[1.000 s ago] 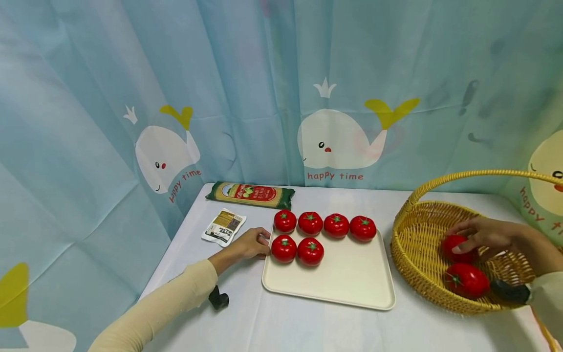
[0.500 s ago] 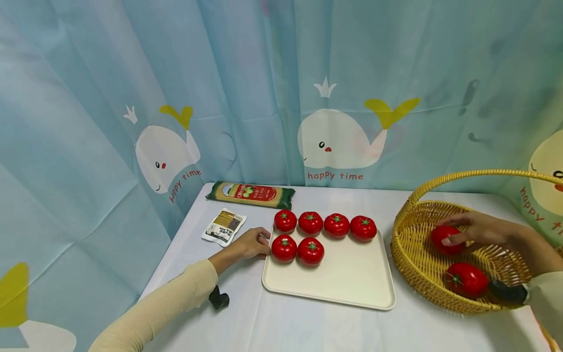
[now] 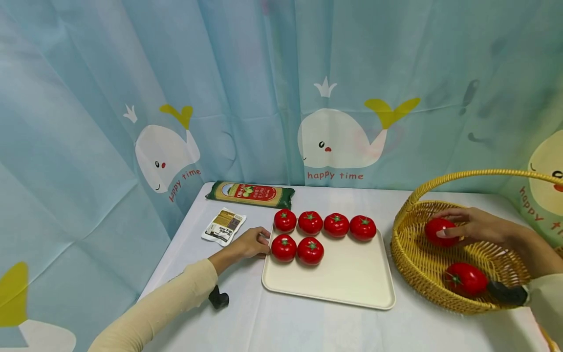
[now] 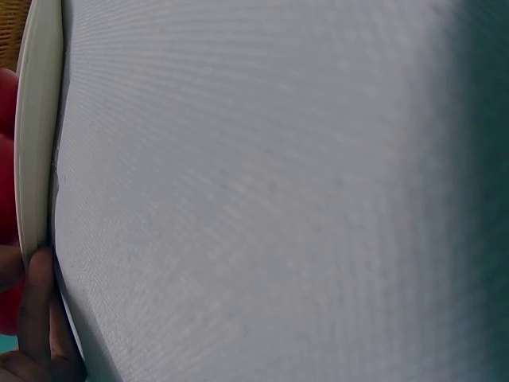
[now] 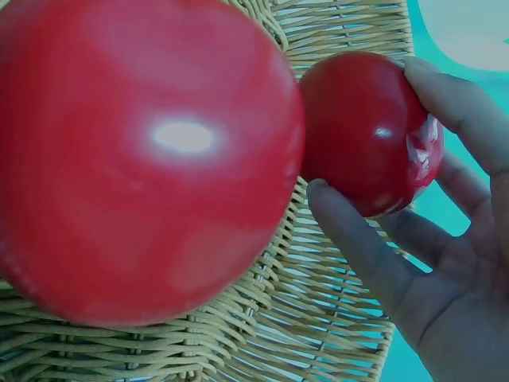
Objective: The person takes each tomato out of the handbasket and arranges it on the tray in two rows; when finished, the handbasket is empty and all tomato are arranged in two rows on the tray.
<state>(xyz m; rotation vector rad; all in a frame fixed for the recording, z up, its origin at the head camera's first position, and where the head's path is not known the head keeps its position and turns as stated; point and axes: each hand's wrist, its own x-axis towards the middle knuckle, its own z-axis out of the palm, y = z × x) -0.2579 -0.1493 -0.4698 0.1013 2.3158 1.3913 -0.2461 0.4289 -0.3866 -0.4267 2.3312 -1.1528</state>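
Note:
Inside the yellow wicker basket, my right hand grips a red tomato between thumb and fingers. The right wrist view shows this tomato from below, with fingertips on opposite sides. A second tomato lies lower in the basket and looms large in that view. My left hand pinches the left rim of a cream tray; the left wrist view shows fingers at the tray's edge. On the tray stand tomatoes in two rows, several at the back and two in front.
A green pasta packet lies behind the tray, at the table's back edge. Left of the tray is a small white-and-gold pouch. A black object shows beside the left forearm. The basket's tall handle arches over its back.
My right hand has moved left and toward the back of the basket, carrying the tomato away from the other one. The left hand and the tray have stayed put.

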